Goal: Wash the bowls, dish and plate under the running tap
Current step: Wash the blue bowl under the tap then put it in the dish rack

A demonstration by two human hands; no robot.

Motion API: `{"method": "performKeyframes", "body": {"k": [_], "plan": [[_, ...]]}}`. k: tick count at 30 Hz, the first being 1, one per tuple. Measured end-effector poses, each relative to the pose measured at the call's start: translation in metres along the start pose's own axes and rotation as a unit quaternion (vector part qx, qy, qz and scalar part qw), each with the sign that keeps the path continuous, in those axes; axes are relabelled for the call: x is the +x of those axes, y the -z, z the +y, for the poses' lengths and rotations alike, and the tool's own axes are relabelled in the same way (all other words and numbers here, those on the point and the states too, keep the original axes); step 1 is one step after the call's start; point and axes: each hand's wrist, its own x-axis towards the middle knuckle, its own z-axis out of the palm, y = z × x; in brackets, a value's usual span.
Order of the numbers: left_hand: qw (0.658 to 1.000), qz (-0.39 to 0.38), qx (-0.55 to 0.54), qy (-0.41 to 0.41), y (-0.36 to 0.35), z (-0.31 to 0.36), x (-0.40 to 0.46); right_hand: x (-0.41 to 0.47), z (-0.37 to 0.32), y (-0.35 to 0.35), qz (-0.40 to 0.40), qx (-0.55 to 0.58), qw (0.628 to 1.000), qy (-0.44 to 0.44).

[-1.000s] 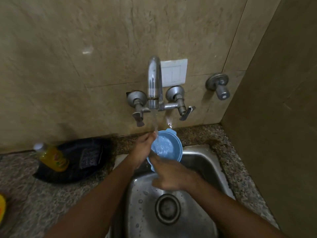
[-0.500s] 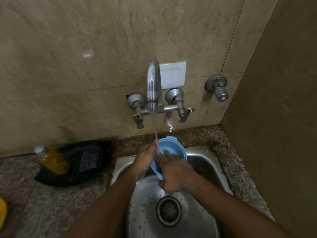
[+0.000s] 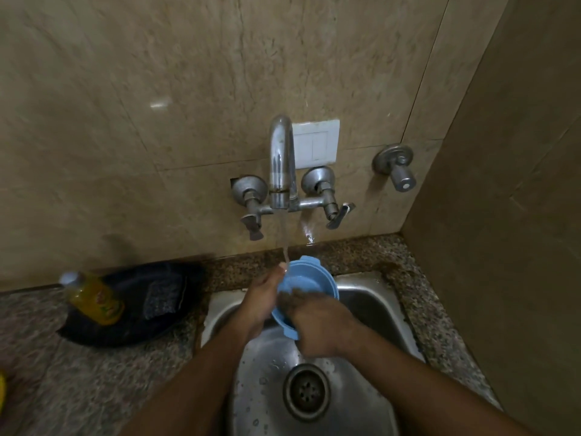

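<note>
**Rinsing blue bowl under tap**

Sink (image 3: 371,306): steel, set in the counter (image 3: 94,372), drain near. Tap (image 3: 282,162) on the far wall, running; stream lands at the bowl's far-left rim.

Bowl (image 3: 309,278): held over the sink's far part, tilted, opening facing up and towards the camera. Round, so no real long axis; lugs at far and near edges.

Left hand (image 3: 262,302) grips the left rim. Right hand (image 3: 317,325) has fingers curled inside the bowl, rubbing; blurred.

Judgement: turn the bowl so water sweeps the whole interior; keep the tilt for drainage.
</note>
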Motion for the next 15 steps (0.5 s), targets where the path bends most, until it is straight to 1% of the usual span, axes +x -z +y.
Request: {"method": "performKeyframes", "body": {"k": [2, 3, 4, 6, 7, 9, 11, 13, 15], "plan": [[0.999, 0.007, 0.027, -0.018, -0.002, 0.003, 0.002, 0.001, 0.0, -0.001, -0.008, -0.023, 0.999, -0.034], [0.998, -0.002, 0.055, -0.031, -0.003, 0.008, 0.003, 0.002, -0.003, -0.003, -0.013, -0.02, 0.999, -0.04], [0.996, -0.012, 0.077, -0.041, -0.002, 0.014, 0.005, 0.003, -0.007, -0.004, -0.018, -0.004, 0.999, -0.033], [0.996, -0.023, 0.076, -0.044, 0.001, 0.019, 0.005, 0.001, -0.005, -0.003, -0.015, 0.031, 0.999, 0.016], [0.996, -0.019, 0.07, -0.043, 0.003, 0.017, 0.006, 0.0, 0.001, -0.002, -0.015, 0.022, 0.999, 0.038], [0.996, -0.007, 0.063, -0.056, 0.001, 0.014, 0.005, 0.0, 0.015, 0.004, -0.001, -0.034, 0.997, 0.063], [0.995, -0.01, 0.068, -0.074, -0.005, 0.02, 0.008, 0.004, 0.016, 0.005, 0.017, -0.064, 0.997, 0.033], [0.994, -0.03, 0.082, -0.072, -0.008, 0.033, 0.01, 0.003, 0.008, 0.003, 0.025, -0.022, 0.999, 0.032], [0.992, -0.026, 0.101, -0.073, -0.003, 0.031, 0.012, -0.004, 0.005, 0.005, 0.013, 0.024, 0.998, 0.059]]}}
